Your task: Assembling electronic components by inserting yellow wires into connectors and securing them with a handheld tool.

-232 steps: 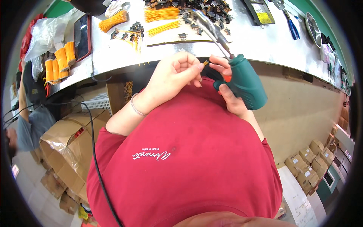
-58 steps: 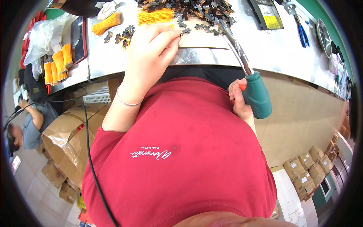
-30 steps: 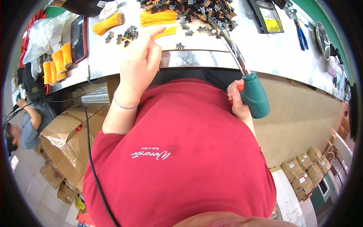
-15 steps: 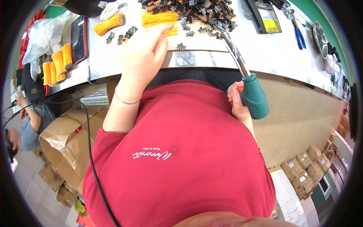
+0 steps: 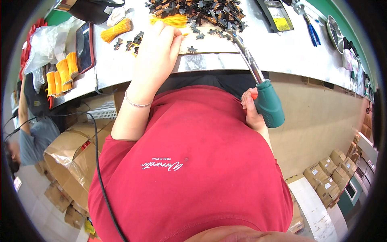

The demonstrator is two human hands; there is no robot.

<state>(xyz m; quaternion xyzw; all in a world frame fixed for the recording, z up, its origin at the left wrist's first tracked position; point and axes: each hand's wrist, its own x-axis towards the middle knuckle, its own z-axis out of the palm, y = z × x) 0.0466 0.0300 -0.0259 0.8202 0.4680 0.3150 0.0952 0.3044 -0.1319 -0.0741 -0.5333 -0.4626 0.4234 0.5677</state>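
Note:
My right hand is closed round the green handle of a soldering gun, with an orange part showing beside the fingers. Its shiny metal barrel slants up and left, the tip beside small black slide switches. My left hand hovers over the bench front with fingers pinched. A short bit of orange wire shows at its fingertips; most of the wire is hidden. Just beyond lies a bundle of orange wires. A big heap of black slide switches sits behind, with a few loose ones nearer the edge.
More orange wire bundles lie to the left, near a dark red-edged tablet and clear plastic bags. Blue-handled pliers and a metal bowl are at right. A black cable hangs before me; a co-worker is at far left.
My left hand has drawn its fingertips back slightly from the wire bundle, with orange wire now at the pinch. The right hand and soldering gun stay nearly still. The co-worker's arm has risen.

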